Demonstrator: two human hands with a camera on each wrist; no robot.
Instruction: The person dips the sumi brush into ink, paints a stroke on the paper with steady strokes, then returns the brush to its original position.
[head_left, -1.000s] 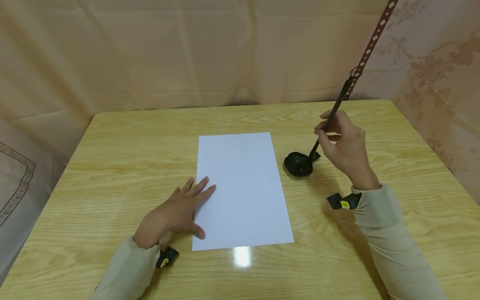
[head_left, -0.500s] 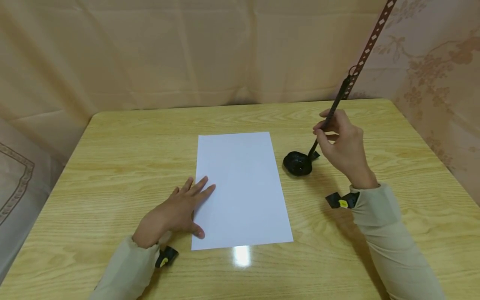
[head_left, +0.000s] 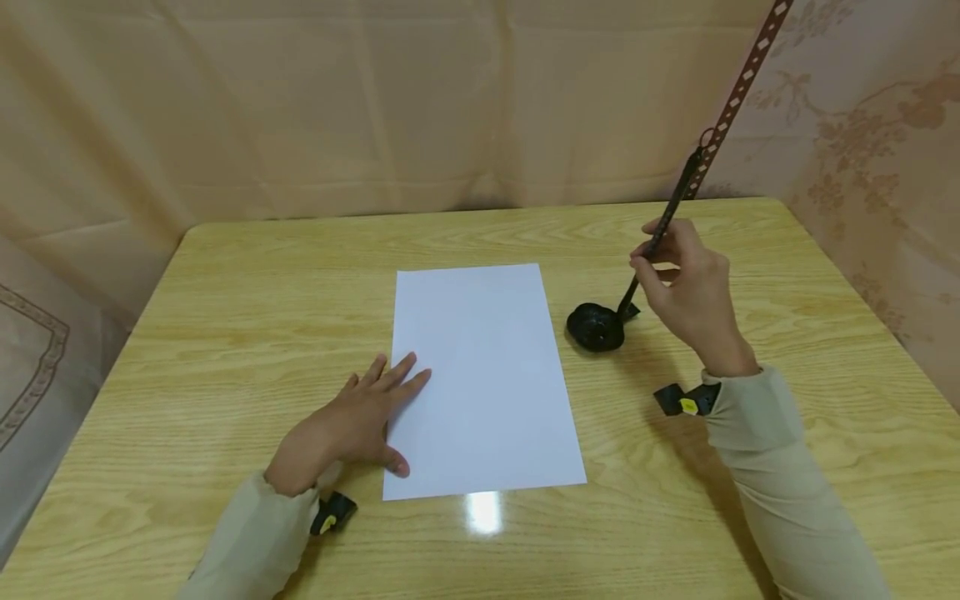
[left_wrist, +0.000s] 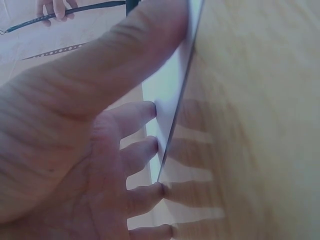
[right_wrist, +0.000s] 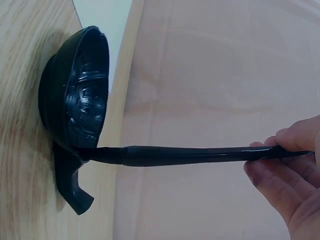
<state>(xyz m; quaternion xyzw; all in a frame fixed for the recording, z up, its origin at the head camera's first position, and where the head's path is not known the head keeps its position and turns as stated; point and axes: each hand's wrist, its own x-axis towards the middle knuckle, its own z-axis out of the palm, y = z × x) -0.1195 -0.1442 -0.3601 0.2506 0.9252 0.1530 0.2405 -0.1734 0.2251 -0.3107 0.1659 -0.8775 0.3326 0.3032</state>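
Observation:
In the head view my right hand (head_left: pixel 690 292) pinches the dark shaft of a writing brush (head_left: pixel 670 217), which has a small hanging loop at its top. The brush slants down to the left, its tip at the rim of a black ink dish (head_left: pixel 594 327). From the right wrist, the dish shows a fluted, glossy inside and a short bent stub (right_wrist: pixel 74 187) at its side. A white sheet of paper (head_left: pixel 487 375) lies left of the dish. My left hand (head_left: pixel 356 421) rests spread over the paper's left edge, with thumb and some fingertips on the sheet.
All of this is on a wood-grain table (head_left: pixel 247 317). Behind it hangs a beige curtain (head_left: pixel 337 108), and a patterned cloth (head_left: pixel 892 125) covers the right side. Black wrist-camera mounts (head_left: pixel 333 514) jut from both cuffs. A bright reflection lies below the paper.
My right hand and the brush shift very slightly, while the brush tip stays at the dish's rim. The left hand, paper and dish keep their places.

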